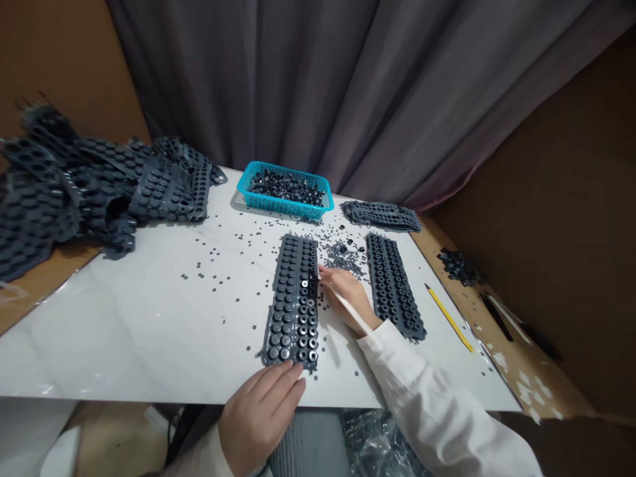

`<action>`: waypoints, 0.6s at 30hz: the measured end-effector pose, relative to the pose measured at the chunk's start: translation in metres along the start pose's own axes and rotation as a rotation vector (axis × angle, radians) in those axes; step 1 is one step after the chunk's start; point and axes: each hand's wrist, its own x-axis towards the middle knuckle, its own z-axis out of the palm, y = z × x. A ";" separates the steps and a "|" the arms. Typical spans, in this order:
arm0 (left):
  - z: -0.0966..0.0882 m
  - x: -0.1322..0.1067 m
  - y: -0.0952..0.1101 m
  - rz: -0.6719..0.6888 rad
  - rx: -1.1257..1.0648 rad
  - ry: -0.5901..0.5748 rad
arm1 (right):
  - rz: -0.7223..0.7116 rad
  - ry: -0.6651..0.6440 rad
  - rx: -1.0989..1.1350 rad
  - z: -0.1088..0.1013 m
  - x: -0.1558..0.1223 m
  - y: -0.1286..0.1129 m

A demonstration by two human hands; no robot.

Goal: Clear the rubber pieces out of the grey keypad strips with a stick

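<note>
A dark grey rubber sheet (284,311) with rows of round caps lies lengthwise before me. Its right-hand rows show rings with holes; the left-hand ones show solid round tops. My left hand (263,407) rests flat, fingers stretched out, on the sheet's near end. My right hand (348,295) is closed around a slim white stick-like tool (355,313), its tip by the sheet's right edge. Small dark discs (342,260) are scattered beyond that hand. To the right lies a second sheet of ringed holes (395,291).
A blue basket (283,207) full of small black parts stands at the back. Moulded sheets (163,185) are heaped at the left, and another folded one (382,216) lies at the back right. A yellow pencil (450,318) and a dark pile (460,266) are at the right.
</note>
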 end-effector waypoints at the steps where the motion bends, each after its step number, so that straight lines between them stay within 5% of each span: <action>1: 0.000 0.000 0.000 0.002 0.002 0.001 | 0.056 0.044 0.031 -0.001 0.001 0.000; 8: 0.001 -0.002 0.000 -0.005 0.019 0.012 | 0.129 -0.079 0.331 0.001 0.002 -0.007; 18: 0.000 0.000 0.000 -0.010 0.009 0.009 | 0.094 -0.097 0.312 0.005 0.000 -0.005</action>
